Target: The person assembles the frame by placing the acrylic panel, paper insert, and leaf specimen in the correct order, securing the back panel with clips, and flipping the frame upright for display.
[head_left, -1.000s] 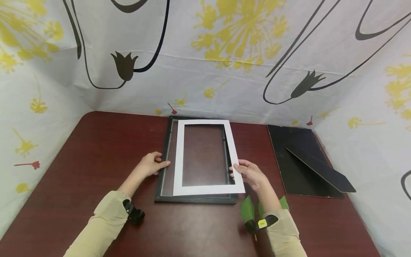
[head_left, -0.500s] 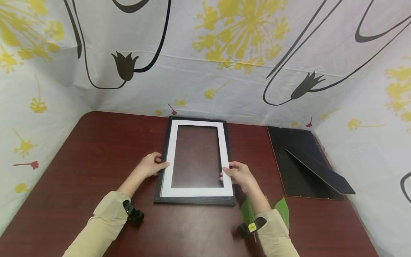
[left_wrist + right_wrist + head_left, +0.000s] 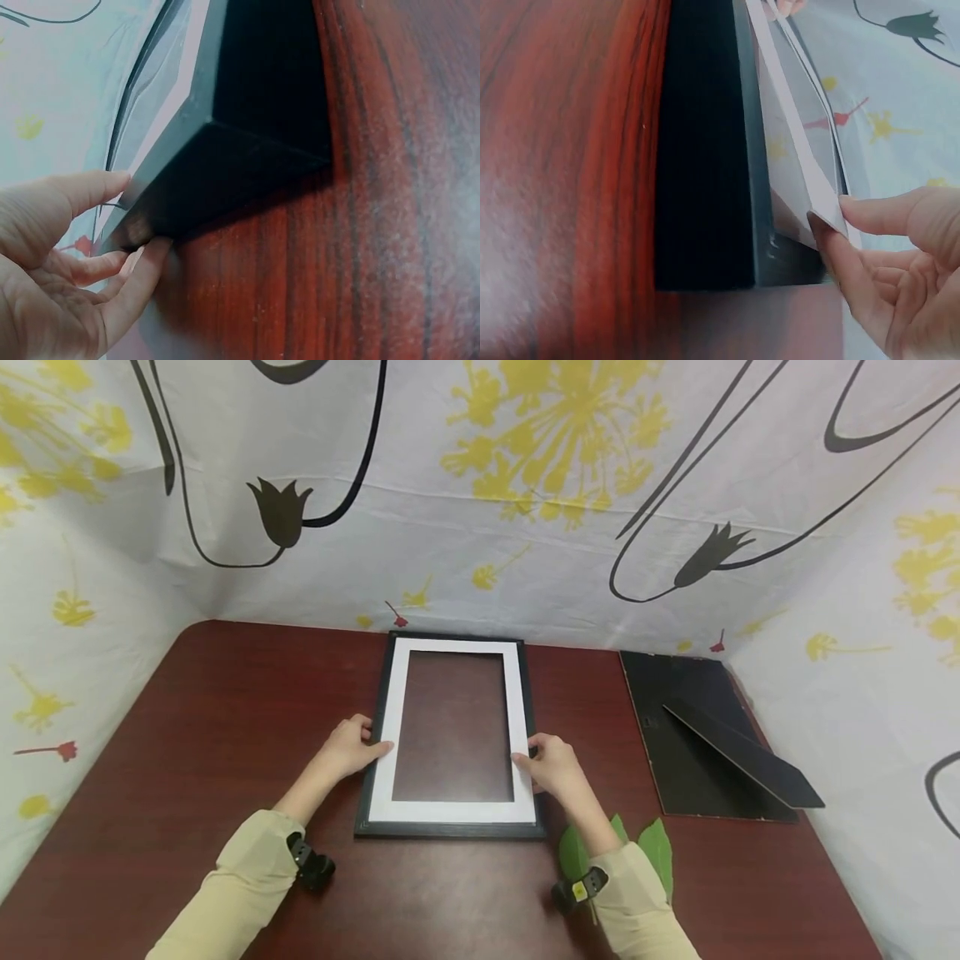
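Note:
A dark picture frame lies on the table, with a white mat set within its border. The mat's rectangular window shows the reddish-brown surface beneath. My left hand holds the frame's left side, thumb on top; in the left wrist view its fingers reach against the frame's outer wall. At the opposite side, my right hand pinches the mat's right edge between thumb and fingers. From the right wrist view, the pinched edge of the mat is raised above the frame's inside.
To the right lies a black backing board with its stand leg propped out. Green leaves lie partly beneath my right forearm. A patterned white cloth surrounds the wooden table at back and sides.
The white mat has moved left and squared up within the frame's border, with my right hand travelling left along with it. My left hand has stayed at the frame's left side.

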`<state>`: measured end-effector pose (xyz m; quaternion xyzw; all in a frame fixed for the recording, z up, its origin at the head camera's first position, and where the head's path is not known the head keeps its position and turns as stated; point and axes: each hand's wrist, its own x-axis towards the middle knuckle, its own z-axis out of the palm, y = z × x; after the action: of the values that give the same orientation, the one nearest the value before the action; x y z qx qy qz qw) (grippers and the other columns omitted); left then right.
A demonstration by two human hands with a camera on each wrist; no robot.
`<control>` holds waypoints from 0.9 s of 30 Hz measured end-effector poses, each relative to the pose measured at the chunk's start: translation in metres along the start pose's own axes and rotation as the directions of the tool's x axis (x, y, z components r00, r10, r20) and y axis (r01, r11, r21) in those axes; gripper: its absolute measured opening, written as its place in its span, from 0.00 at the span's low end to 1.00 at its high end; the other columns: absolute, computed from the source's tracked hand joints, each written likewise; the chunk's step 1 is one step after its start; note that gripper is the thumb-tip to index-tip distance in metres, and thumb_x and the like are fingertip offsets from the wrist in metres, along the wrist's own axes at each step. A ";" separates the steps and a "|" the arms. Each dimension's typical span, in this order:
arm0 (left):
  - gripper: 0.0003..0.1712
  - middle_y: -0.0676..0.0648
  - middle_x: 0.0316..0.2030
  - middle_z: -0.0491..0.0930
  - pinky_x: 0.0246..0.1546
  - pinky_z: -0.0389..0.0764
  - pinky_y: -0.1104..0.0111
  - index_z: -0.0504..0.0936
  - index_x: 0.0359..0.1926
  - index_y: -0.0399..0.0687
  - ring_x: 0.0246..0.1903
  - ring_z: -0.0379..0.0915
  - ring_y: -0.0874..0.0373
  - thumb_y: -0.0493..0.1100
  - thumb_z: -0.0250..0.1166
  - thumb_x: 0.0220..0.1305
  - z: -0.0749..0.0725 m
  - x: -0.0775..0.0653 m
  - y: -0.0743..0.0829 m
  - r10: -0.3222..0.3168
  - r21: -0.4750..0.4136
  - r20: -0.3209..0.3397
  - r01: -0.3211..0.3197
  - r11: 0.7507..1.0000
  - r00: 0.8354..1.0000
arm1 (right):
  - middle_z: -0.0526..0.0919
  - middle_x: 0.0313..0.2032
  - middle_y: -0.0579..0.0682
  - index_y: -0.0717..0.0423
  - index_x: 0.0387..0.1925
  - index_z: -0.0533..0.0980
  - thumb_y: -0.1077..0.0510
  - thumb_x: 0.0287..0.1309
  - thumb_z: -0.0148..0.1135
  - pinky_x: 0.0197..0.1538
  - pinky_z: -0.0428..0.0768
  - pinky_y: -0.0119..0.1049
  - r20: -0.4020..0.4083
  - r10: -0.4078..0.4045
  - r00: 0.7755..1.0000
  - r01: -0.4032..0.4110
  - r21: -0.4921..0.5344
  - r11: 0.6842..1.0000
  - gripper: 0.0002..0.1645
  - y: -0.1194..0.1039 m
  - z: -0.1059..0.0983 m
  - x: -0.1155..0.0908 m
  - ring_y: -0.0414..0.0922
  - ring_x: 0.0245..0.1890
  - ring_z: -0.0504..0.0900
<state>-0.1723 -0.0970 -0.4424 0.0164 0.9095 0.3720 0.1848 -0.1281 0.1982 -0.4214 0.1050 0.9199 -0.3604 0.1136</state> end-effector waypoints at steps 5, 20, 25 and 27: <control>0.36 0.31 0.52 0.68 0.50 0.70 0.53 0.60 0.60 0.28 0.51 0.67 0.41 0.48 0.59 0.59 0.002 -0.001 0.001 -0.006 0.008 -0.006 0.006 1.000 1.000 | 0.79 0.16 0.49 0.59 0.50 0.73 0.47 0.53 0.62 0.23 0.69 0.33 -0.024 -0.011 1.000 0.005 -0.250 0.968 0.26 -0.003 -0.003 -0.003 0.39 0.14 0.77; 0.36 0.30 0.53 0.66 0.51 0.70 0.52 0.59 0.60 0.27 0.52 0.65 0.39 0.47 0.59 0.60 0.000 -0.002 0.002 -0.016 0.008 0.002 0.016 1.000 1.000 | 0.78 0.29 0.55 0.59 0.65 0.60 0.60 0.62 0.51 0.25 0.68 0.32 0.227 -0.198 0.953 0.241 -0.179 0.954 0.29 0.014 -0.022 -0.001 0.41 0.22 0.70; 0.36 0.30 0.53 0.66 0.51 0.69 0.52 0.59 0.60 0.27 0.52 0.65 0.39 0.48 0.59 0.60 0.000 -0.001 0.002 -0.018 0.008 -0.001 0.018 1.000 1.000 | 0.76 0.29 0.52 0.57 0.61 0.64 0.60 0.53 0.62 0.30 0.71 0.34 0.169 -0.253 0.953 0.282 -0.177 0.943 0.33 0.019 -0.019 -0.001 0.42 0.26 0.71; 0.36 0.30 0.53 0.66 0.51 0.70 0.52 0.59 0.60 0.27 0.52 0.65 0.39 0.48 0.59 0.60 0.001 0.000 0.002 -0.020 0.009 -0.003 0.020 1.000 1.000 | 0.75 0.31 0.53 0.57 0.60 0.64 0.58 0.50 0.65 0.34 0.72 0.37 0.097 -0.233 0.968 0.247 -0.182 0.952 0.35 0.020 -0.014 0.000 0.44 0.30 0.72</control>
<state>-0.1725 -0.0948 -0.4412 0.0074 0.9116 0.3661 0.1870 -0.1248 0.2224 -0.4246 -0.0326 0.9514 -0.2847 0.1129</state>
